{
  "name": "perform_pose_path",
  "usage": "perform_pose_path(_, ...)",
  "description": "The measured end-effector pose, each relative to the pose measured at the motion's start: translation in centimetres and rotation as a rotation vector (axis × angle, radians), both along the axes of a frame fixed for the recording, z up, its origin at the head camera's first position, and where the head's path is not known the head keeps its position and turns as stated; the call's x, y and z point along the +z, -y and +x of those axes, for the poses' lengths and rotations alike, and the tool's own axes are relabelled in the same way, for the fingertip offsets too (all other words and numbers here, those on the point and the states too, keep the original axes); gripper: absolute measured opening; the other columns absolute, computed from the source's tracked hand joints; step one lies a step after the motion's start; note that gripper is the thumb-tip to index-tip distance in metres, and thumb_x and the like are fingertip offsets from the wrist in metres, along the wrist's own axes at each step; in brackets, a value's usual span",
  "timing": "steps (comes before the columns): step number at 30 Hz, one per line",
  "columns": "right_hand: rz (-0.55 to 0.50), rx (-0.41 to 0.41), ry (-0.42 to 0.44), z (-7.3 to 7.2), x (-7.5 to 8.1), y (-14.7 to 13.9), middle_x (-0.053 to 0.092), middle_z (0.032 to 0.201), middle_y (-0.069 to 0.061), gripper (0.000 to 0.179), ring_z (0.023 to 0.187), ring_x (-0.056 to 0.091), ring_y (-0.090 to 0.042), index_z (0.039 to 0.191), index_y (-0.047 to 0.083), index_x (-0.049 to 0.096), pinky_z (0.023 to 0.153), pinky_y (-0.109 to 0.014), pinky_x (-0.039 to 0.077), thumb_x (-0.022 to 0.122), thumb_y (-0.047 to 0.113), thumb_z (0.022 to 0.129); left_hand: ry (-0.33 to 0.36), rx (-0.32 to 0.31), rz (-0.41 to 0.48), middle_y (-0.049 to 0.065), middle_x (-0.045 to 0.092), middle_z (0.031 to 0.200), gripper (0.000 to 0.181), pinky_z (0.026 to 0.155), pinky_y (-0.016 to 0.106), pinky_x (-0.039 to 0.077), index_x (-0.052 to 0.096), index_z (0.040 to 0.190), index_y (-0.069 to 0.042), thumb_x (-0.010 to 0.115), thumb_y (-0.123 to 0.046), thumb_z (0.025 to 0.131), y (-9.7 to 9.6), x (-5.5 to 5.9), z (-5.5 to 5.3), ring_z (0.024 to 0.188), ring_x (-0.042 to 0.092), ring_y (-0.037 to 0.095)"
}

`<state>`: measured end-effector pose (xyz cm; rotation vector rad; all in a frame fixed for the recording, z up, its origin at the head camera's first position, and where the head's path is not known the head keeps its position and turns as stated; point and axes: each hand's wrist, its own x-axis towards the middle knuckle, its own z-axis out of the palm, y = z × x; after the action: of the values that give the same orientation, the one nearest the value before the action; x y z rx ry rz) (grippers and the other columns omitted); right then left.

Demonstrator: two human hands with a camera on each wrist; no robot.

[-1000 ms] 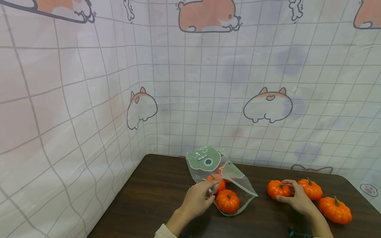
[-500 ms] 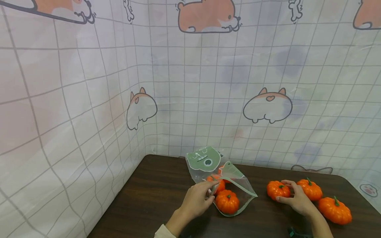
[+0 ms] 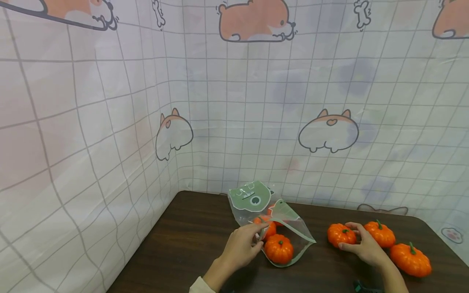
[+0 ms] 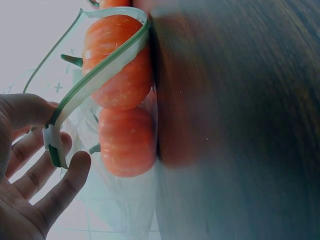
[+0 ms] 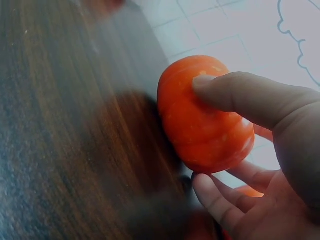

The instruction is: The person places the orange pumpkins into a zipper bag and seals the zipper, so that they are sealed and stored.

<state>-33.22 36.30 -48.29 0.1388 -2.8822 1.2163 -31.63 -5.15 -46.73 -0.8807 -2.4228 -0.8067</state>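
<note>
A clear zip bag (image 3: 250, 199) with a green cartoon animal print lies on its side on the table, its green-edged mouth spread toward me. Inside are small orange toy pumpkins, one near the opening (image 3: 279, 249) and others behind it. My left hand (image 3: 239, 246) pinches the corner of the mouth; the left wrist view shows the white slider (image 4: 51, 136) between thumb and fingers. To the right, my right hand (image 3: 366, 247) holds another toy pumpkin (image 3: 340, 235), thumb on its near side and fingers around the far side. That pumpkin sits at the tabletop, its underside mostly hidden.
Two more toy pumpkins stand right of my right hand, a rear one (image 3: 380, 234) and a front one (image 3: 411, 260). Dark wood table (image 3: 176, 244) shows left of the bag. A white gridded curtain (image 3: 249, 122) with dog drawings hangs behind and along the left.
</note>
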Motion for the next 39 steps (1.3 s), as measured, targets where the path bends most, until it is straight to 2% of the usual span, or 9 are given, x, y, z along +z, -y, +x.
perform_pose_path(9,-0.007,0.008,-0.011,0.3,0.6,0.4,0.037,0.147,-0.042,0.084,0.125,0.049,-0.052,0.152,-0.003,0.031,0.087,-0.051,0.053,0.077,0.033,0.091,-0.014,0.008,-0.008,-0.007,0.074,0.1,0.053,0.064,0.015,0.046,0.068,0.134,-0.02,0.08,-0.011,0.084,0.2,0.0,0.2,0.073,0.061,0.001)
perform_pose_path(13,-0.034,0.019,-0.027,0.5,1.1,0.7,0.036,0.149,-0.04,0.083,0.128,0.047,-0.053,0.153,-0.002,0.03,0.087,-0.051,0.054,0.075,0.033,0.093,-0.025,0.003,-0.004,-0.006,0.074,0.099,0.053,0.064,0.015,0.046,0.068,0.134,-0.02,0.08,-0.01,0.083,0.3,0.0,0.1,0.072,0.062,0.003)
perform_pose_path(19,-0.084,0.033,-0.026,0.9,2.1,1.3,0.035,0.149,-0.037,0.081,0.127,0.051,-0.05,0.154,0.001,0.028,0.085,-0.045,0.054,0.073,0.033,0.094,-0.011,-0.002,0.002,-0.006,0.074,0.1,0.053,0.064,0.014,0.046,0.067,0.135,-0.02,0.079,-0.009,0.084,0.3,0.0,0.1,0.073,0.063,0.006)
perform_pose_path(23,-0.139,0.049,-0.01,1.1,3.2,1.8,0.034,0.149,-0.034,0.081,0.124,0.055,-0.042,0.156,0.003,0.025,0.085,-0.041,0.054,0.071,0.031,0.096,-0.006,-0.005,0.006,-0.005,0.074,0.102,0.055,0.064,0.015,0.046,0.067,0.135,-0.021,0.079,-0.008,0.084,0.3,0.1,0.2,0.073,0.065,0.008)
perform_pose_path(29,-0.252,0.072,0.015,1.5,4.8,2.9,0.035,0.15,-0.027,0.081,0.116,0.057,-0.023,0.157,0.007,0.024,0.087,-0.038,0.054,0.072,0.029,0.096,-0.006,-0.001,0.0,-0.005,0.074,0.1,0.054,0.063,0.015,0.046,0.068,0.134,-0.021,0.079,-0.009,0.083,0.3,0.3,0.1,0.073,0.063,0.006)
perform_pose_path(33,-0.221,0.095,-0.026,1.9,6.0,3.5,0.039,0.15,-0.027,0.079,0.114,0.057,-0.021,0.157,0.008,0.027,0.085,-0.038,0.054,0.072,0.029,0.096,0.001,-0.002,0.008,-0.005,0.075,0.103,0.055,0.064,0.016,0.048,0.067,0.136,-0.024,0.079,-0.009,0.084,0.3,0.3,0.0,0.074,0.065,0.004)
perform_pose_path(36,-0.164,0.113,-0.08,2.3,6.9,4.1,0.041,0.149,-0.029,0.077,0.115,0.058,-0.027,0.156,0.008,0.031,0.081,-0.037,0.054,0.072,0.029,0.095,0.006,-0.002,0.011,-0.005,0.076,0.106,0.056,0.065,0.016,0.049,0.066,0.137,-0.026,0.079,-0.01,0.085,0.1,0.3,-0.1,0.076,0.067,0.004)
perform_pose_path(39,-0.134,0.142,-0.121,3.0,7.8,5.0,0.042,0.148,-0.031,0.075,0.116,0.06,-0.034,0.154,0.009,0.033,0.078,-0.035,0.056,0.074,0.028,0.094,0.005,0.003,0.006,-0.005,0.076,0.106,0.053,0.066,0.017,0.049,0.067,0.136,-0.024,0.079,-0.011,0.085,0.1,0.2,0.0,0.076,0.067,0.006)
